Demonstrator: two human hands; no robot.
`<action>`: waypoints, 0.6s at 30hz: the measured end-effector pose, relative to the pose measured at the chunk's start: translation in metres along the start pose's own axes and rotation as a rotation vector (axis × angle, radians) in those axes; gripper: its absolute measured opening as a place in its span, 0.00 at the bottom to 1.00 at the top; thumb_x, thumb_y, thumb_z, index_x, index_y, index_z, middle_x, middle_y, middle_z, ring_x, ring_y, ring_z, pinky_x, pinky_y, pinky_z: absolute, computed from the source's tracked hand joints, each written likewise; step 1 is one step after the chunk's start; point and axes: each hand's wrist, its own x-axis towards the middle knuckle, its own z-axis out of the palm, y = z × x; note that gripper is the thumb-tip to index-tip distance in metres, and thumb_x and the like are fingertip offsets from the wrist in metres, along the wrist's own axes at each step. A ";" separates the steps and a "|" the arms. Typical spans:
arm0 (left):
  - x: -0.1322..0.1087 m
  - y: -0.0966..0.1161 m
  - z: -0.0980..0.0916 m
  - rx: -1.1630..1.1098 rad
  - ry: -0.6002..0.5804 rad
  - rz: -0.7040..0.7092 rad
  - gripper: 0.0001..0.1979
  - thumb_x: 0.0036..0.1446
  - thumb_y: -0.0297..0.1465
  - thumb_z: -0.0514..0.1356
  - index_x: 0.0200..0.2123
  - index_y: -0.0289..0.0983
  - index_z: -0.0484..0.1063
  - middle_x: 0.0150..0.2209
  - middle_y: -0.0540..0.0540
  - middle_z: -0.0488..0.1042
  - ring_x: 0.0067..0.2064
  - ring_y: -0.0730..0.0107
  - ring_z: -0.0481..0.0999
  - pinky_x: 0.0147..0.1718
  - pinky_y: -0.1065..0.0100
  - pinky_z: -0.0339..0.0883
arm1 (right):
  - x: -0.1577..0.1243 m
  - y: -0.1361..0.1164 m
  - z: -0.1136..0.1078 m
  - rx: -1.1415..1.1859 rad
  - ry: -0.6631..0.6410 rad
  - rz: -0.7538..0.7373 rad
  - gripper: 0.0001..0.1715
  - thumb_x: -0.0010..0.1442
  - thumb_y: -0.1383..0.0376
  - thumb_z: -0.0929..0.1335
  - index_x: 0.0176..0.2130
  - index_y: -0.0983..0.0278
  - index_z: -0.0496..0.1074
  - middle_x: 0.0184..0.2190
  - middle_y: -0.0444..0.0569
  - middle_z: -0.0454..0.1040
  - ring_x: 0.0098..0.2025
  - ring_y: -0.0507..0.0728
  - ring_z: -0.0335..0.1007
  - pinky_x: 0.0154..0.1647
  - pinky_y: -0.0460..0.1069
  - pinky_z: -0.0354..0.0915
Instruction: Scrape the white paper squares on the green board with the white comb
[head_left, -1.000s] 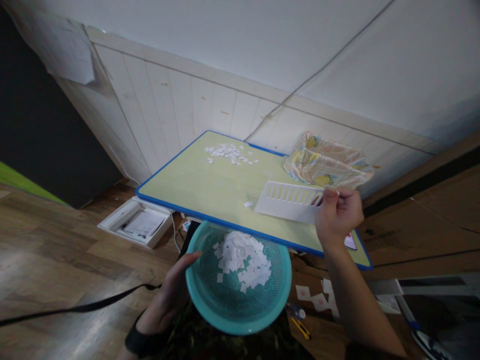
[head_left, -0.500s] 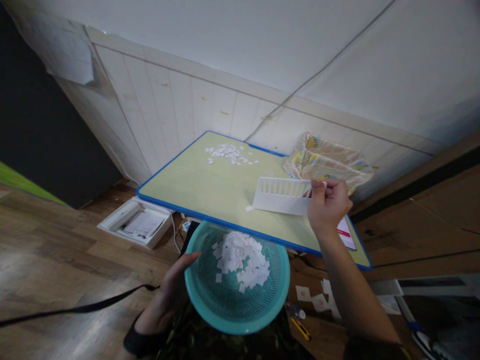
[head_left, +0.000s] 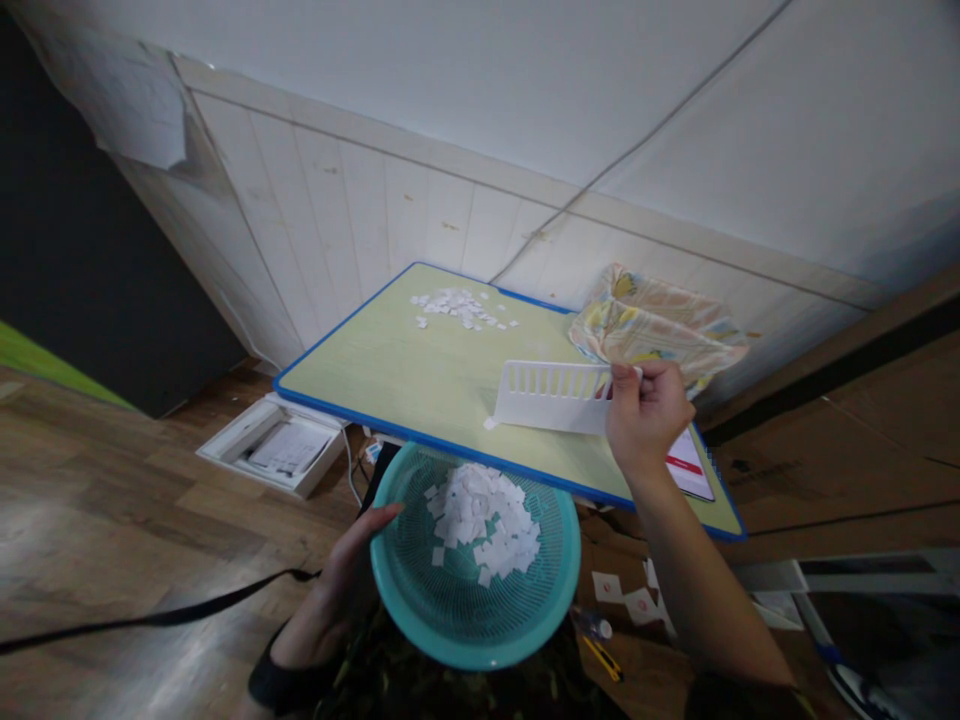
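Observation:
My left hand grips the left rim of a teal plastic colander, its thumb over the edge and the other fingers hidden. Small white paper pieces lie heaped inside the colander, which sits under the table's front edge. In my right hand is a white slotted plastic divider, pinched at its right end and standing on edge on the tabletop. One small paper piece touches or lies very near the divider's lower left corner. More paper pieces are scattered at the table's far left.
The yellow-green table has a blue rim and stands against the wall. A patterned cloth basket and a phone-like flat item are on its right side. On the floor are a white box and a yellow cutter.
My right hand has moved the divider a little left and toward me. The loose paper piece has shifted slightly the same way. My left hand and the colander stay put.

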 end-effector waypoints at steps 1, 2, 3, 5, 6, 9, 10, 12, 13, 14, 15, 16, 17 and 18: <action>0.001 -0.001 -0.002 0.001 0.010 0.006 0.06 0.52 0.27 0.63 0.31 0.34 0.82 0.34 0.42 0.85 0.44 0.49 0.82 0.45 0.60 0.74 | -0.001 -0.001 0.001 0.010 0.005 -0.003 0.25 0.58 0.41 0.64 0.30 0.59 0.61 0.18 0.42 0.69 0.22 0.55 0.69 0.26 0.49 0.62; 0.003 -0.002 -0.004 -0.004 0.016 0.015 0.06 0.52 0.26 0.63 0.31 0.34 0.82 0.34 0.42 0.85 0.44 0.50 0.82 0.46 0.60 0.74 | -0.002 -0.001 0.002 0.018 0.008 -0.008 0.25 0.58 0.41 0.64 0.29 0.59 0.61 0.18 0.42 0.69 0.21 0.55 0.68 0.26 0.49 0.62; 0.004 -0.003 -0.005 -0.011 0.014 0.018 0.06 0.53 0.26 0.63 0.31 0.33 0.82 0.35 0.42 0.85 0.44 0.51 0.82 0.46 0.61 0.74 | -0.002 -0.001 0.003 0.028 0.007 -0.010 0.25 0.58 0.41 0.64 0.30 0.59 0.62 0.18 0.41 0.69 0.21 0.54 0.68 0.25 0.49 0.61; 0.005 -0.004 -0.006 -0.036 -0.019 0.010 0.07 0.53 0.26 0.63 0.34 0.33 0.82 0.36 0.41 0.85 0.44 0.52 0.82 0.47 0.61 0.73 | -0.003 -0.001 0.004 0.052 -0.009 -0.009 0.25 0.58 0.41 0.65 0.30 0.60 0.62 0.17 0.40 0.68 0.19 0.53 0.66 0.25 0.49 0.61; 0.004 -0.003 -0.006 -0.045 -0.033 0.001 0.08 0.53 0.26 0.63 0.35 0.32 0.82 0.36 0.41 0.85 0.44 0.51 0.82 0.47 0.60 0.73 | -0.003 -0.001 0.004 0.066 -0.020 -0.009 0.25 0.58 0.41 0.65 0.30 0.60 0.62 0.17 0.39 0.68 0.19 0.53 0.65 0.24 0.48 0.60; 0.002 -0.001 -0.002 -0.042 -0.026 -0.006 0.10 0.52 0.25 0.63 0.39 0.32 0.81 0.33 0.41 0.85 0.40 0.51 0.83 0.44 0.58 0.75 | -0.002 0.001 0.004 0.113 -0.013 -0.037 0.24 0.57 0.43 0.66 0.29 0.60 0.62 0.16 0.38 0.67 0.18 0.52 0.64 0.22 0.47 0.58; 0.002 0.000 0.000 -0.034 -0.012 -0.003 0.10 0.52 0.25 0.63 0.38 0.31 0.81 0.32 0.41 0.85 0.38 0.51 0.84 0.43 0.59 0.75 | -0.002 0.001 0.004 0.120 -0.002 -0.051 0.24 0.57 0.44 0.67 0.29 0.61 0.63 0.16 0.38 0.67 0.18 0.52 0.64 0.22 0.47 0.58; 0.001 0.001 0.001 -0.021 -0.005 -0.003 0.08 0.52 0.24 0.63 0.35 0.31 0.82 0.30 0.41 0.85 0.37 0.52 0.84 0.41 0.60 0.76 | 0.000 0.002 0.004 0.111 0.014 -0.067 0.23 0.57 0.45 0.68 0.28 0.61 0.63 0.16 0.38 0.66 0.18 0.51 0.64 0.22 0.47 0.58; 0.001 0.001 0.002 -0.024 -0.012 -0.004 0.07 0.52 0.24 0.63 0.34 0.31 0.81 0.30 0.41 0.85 0.36 0.52 0.84 0.41 0.60 0.76 | 0.001 0.003 0.004 0.102 0.014 -0.070 0.23 0.57 0.45 0.67 0.28 0.61 0.63 0.16 0.38 0.66 0.18 0.51 0.64 0.22 0.47 0.58; 0.002 0.001 0.002 -0.030 -0.021 -0.003 0.07 0.51 0.24 0.63 0.34 0.31 0.81 0.31 0.41 0.85 0.37 0.52 0.84 0.41 0.61 0.76 | 0.001 0.003 0.004 0.094 0.014 -0.070 0.23 0.57 0.45 0.67 0.28 0.61 0.63 0.16 0.38 0.66 0.18 0.51 0.64 0.23 0.47 0.58; 0.001 0.001 0.002 -0.039 -0.030 -0.001 0.08 0.51 0.25 0.64 0.35 0.32 0.81 0.31 0.41 0.85 0.37 0.53 0.84 0.41 0.61 0.76 | 0.002 0.004 0.004 0.092 0.017 -0.070 0.23 0.58 0.45 0.67 0.29 0.61 0.63 0.16 0.38 0.66 0.18 0.51 0.64 0.23 0.47 0.58; 0.001 0.001 0.002 -0.051 -0.039 -0.004 0.09 0.51 0.25 0.64 0.36 0.32 0.81 0.32 0.42 0.85 0.37 0.53 0.84 0.41 0.61 0.75 | 0.002 0.004 0.004 0.093 0.026 -0.072 0.23 0.58 0.45 0.67 0.29 0.61 0.63 0.16 0.38 0.66 0.18 0.51 0.64 0.22 0.47 0.58; 0.000 0.001 0.001 -0.069 -0.055 -0.012 0.09 0.51 0.24 0.64 0.37 0.32 0.81 0.32 0.42 0.85 0.37 0.53 0.84 0.41 0.61 0.75 | 0.003 0.004 0.004 0.095 0.039 -0.076 0.23 0.58 0.46 0.67 0.29 0.61 0.63 0.16 0.38 0.66 0.18 0.51 0.64 0.22 0.47 0.58; 0.000 0.002 0.001 -0.090 -0.073 -0.023 0.09 0.51 0.24 0.64 0.37 0.32 0.81 0.32 0.42 0.85 0.37 0.53 0.84 0.41 0.61 0.75 | 0.003 0.004 0.004 0.099 0.050 -0.082 0.23 0.57 0.46 0.68 0.29 0.61 0.63 0.16 0.37 0.66 0.18 0.51 0.64 0.22 0.47 0.58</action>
